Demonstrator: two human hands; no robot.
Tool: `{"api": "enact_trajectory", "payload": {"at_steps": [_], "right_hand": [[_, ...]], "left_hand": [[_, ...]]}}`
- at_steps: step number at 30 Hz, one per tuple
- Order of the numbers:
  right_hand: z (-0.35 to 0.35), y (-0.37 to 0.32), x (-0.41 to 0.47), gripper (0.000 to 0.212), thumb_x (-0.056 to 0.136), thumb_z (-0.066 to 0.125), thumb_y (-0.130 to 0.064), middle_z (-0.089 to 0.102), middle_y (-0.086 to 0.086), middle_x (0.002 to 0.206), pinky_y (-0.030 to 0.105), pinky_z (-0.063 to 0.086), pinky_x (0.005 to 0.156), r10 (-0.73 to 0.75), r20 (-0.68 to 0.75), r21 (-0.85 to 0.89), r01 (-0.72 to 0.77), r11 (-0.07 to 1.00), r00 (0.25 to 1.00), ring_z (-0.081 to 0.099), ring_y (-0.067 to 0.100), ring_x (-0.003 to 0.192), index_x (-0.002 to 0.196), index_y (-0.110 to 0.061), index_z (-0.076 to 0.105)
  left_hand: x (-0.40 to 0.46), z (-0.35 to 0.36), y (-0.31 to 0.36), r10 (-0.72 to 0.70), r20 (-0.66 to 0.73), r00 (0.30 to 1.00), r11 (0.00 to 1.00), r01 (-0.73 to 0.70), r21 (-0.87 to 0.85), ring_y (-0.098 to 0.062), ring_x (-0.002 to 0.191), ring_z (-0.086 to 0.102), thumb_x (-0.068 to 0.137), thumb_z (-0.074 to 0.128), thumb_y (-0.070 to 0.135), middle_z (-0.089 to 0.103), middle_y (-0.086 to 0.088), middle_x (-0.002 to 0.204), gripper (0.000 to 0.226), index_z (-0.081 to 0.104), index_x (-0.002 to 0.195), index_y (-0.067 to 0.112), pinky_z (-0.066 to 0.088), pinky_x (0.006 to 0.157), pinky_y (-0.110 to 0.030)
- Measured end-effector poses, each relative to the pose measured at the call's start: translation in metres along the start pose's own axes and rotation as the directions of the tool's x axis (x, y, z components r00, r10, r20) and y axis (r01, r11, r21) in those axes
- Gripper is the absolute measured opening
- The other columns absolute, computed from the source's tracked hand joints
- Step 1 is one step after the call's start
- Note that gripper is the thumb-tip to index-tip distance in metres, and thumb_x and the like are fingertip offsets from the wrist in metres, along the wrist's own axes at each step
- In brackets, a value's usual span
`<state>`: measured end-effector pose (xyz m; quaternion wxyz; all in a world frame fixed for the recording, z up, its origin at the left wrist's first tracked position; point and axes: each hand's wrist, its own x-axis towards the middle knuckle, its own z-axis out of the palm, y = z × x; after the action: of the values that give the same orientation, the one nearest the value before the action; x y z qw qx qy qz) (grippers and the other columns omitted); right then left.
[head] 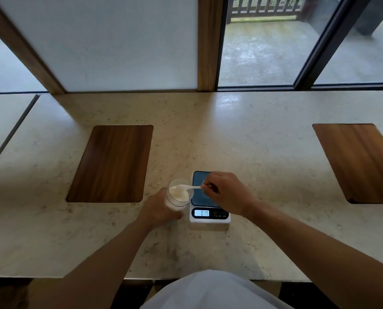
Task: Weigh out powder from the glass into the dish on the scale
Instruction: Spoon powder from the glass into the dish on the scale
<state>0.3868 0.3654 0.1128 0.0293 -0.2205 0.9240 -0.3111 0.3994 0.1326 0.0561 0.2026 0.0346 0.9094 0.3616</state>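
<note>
Oddly, right hand (225,192) pinching spoon (187,187) hides the dish; left hand (158,208) grips glass (179,194).

The left hand (158,209) wrapped around the lower part of the glass (179,195), tilting its mouth toward the scale (209,197). White powder (180,193) filled much of the glass above that grip. The right hand (225,192) pinched the handle end of a white spoon (187,187), whose bowl reached left from the grip into the glass mouth. Under the right hand lay the scale's dark platform; any dish there was hidden. Nearer than both grips, the display (204,213) glowed on the pale surface (264,152).
</note>
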Motion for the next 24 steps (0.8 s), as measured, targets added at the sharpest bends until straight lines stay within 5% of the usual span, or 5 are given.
{"api": "enact_trajectory", "payload": {"at_steps": [12, 19, 24], "right_hand": [[0.013, 0.003, 0.000, 0.020, 0.094, 0.059, -0.018, 0.064, 0.002, 0.073, 0.029, 0.046, 0.056, -0.006, 0.054, -0.041, 0.008, 0.999, 0.999, 0.052, 0.013, 0.060, 0.079, -0.009, 0.068], [0.023, 0.002, 0.002, 0.023, 0.093, 0.058, -0.017, 0.065, 0.006, 0.069, 0.040, 0.051, 0.057, 0.122, 0.114, 0.007, -0.123, 0.992, 0.986, 0.058, 0.020, 0.058, 0.075, -0.008, 0.067], [0.030, 0.006, 0.002, 0.025, 0.093, 0.060, -0.020, 0.064, 0.002, 0.062, 0.034, 0.049, 0.051, 0.236, 0.071, 0.090, -0.242, 0.966, 0.969, 0.052, 0.015, 0.048, 0.071, -0.010, 0.069]], "left_hand": [[0.002, 0.002, -0.001, 0.004, -0.025, 1.000, 1.000, -0.003, 0.029, -0.019, 0.099, 0.068, 0.070, 0.087, 0.039, 0.072, 0.002, 0.112, 0.059, 0.063, 0.121, 0.024, 0.055, 0.094, -0.039], [0.001, 0.004, -0.006, 0.045, -0.019, 0.999, 0.999, -0.045, 0.025, -0.012, 0.097, 0.064, 0.073, 0.087, 0.039, 0.071, 0.005, 0.113, 0.054, 0.063, 0.120, 0.027, 0.050, 0.091, -0.028], [0.001, 0.004, -0.006, 0.046, -0.023, 0.999, 0.999, -0.045, 0.026, -0.011, 0.095, 0.066, 0.073, 0.086, 0.042, 0.069, 0.009, 0.107, 0.052, 0.064, 0.117, 0.027, 0.053, 0.089, -0.029]]}}
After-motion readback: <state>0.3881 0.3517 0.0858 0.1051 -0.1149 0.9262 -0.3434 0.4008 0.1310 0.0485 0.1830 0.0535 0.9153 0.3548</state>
